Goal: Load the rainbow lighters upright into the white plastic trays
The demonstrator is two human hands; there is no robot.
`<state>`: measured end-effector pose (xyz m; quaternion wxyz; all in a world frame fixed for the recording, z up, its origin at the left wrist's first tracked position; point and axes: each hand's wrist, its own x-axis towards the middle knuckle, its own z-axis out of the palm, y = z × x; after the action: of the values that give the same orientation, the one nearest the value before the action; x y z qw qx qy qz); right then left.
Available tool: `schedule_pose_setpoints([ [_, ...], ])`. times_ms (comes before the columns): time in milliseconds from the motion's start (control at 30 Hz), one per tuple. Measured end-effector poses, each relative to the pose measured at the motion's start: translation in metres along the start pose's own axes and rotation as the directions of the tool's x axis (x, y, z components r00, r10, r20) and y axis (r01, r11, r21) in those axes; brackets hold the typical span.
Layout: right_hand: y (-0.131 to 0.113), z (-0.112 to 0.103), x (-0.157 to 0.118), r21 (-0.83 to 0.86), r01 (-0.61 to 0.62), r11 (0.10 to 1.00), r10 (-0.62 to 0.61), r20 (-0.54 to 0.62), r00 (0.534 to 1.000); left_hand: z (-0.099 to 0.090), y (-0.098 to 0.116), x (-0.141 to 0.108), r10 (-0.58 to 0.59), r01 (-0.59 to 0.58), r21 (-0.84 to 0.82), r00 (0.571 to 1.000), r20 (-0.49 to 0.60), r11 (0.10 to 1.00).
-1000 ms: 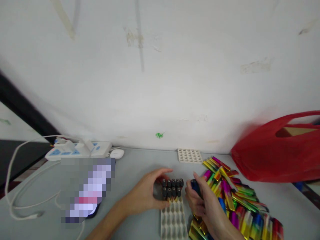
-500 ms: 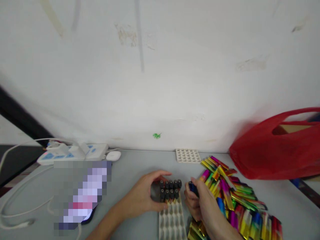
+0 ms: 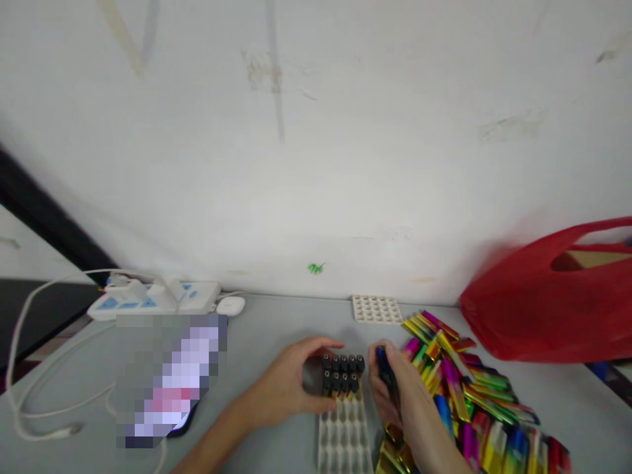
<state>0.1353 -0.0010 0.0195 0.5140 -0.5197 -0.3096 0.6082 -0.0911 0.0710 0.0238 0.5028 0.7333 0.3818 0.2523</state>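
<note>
A white tray with rows of pockets lies in front of me. In its far rows stand several pieces that look like lighters, upright with black tops, each with a small round hole. My left hand curves around the tray's far left end, its thumb on the tray just in front of the black tops and its index finger behind them. Just right of the tray, my right hand is closed around a slim dark blue lighter, tilted with one end up. Its lower part is hidden in the palm.
A pile of shiny, many-coloured metallic lighters spreads to the right. A second white tray lies by the wall. A red bag stands at the back right. At left are a power strip, white cables and a blurred phone.
The dark blue lighter in my right hand has turned to show more of its length. My left hand keeps its place on the tray. The whole view has shifted slightly.
</note>
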Motion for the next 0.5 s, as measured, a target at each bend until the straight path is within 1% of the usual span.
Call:
schedule_pose_setpoints([
  [100, -0.007, -0.001, -0.007, -0.136, 0.144, 0.980, -0.151, -0.043, 0.988, 0.001, 0.000, 0.002, 0.014, -0.014, -0.006, 1.000, -0.026, 1.000],
  [200, -0.009, -0.007, -0.008, -0.325, 0.302, 0.896, -0.324, -0.015, 0.946, 0.001, 0.000, 0.004, 0.017, -0.017, 0.003, 1.000, -0.026, 1.000],
  [233, -0.010, -0.009, -0.007, -0.370, 0.336, 0.866, -0.359, 0.006, 0.933, 0.001, 0.000, 0.004, 0.016, -0.016, 0.007, 1.000, -0.026, 1.000],
  [300, -0.010, -0.012, -0.005, -0.417, 0.371, 0.830, -0.388, 0.047, 0.920, 0.001, 0.001, 0.004, 0.013, -0.013, 0.014, 0.999, -0.031, 1.000],
  [367, -0.010, -0.010, -0.004, -0.413, 0.384, 0.826, -0.394, 0.067, 0.917, 0.001, 0.001, 0.004, 0.011, -0.011, 0.017, 0.999, -0.031, 1.000],
  [500, -0.011, -0.002, -0.006, -0.399, 0.413, 0.819, -0.431, 0.048, 0.901, 0.001, 0.001, 0.004, 0.024, -0.023, 0.016, 0.999, -0.024, 1.000],
])
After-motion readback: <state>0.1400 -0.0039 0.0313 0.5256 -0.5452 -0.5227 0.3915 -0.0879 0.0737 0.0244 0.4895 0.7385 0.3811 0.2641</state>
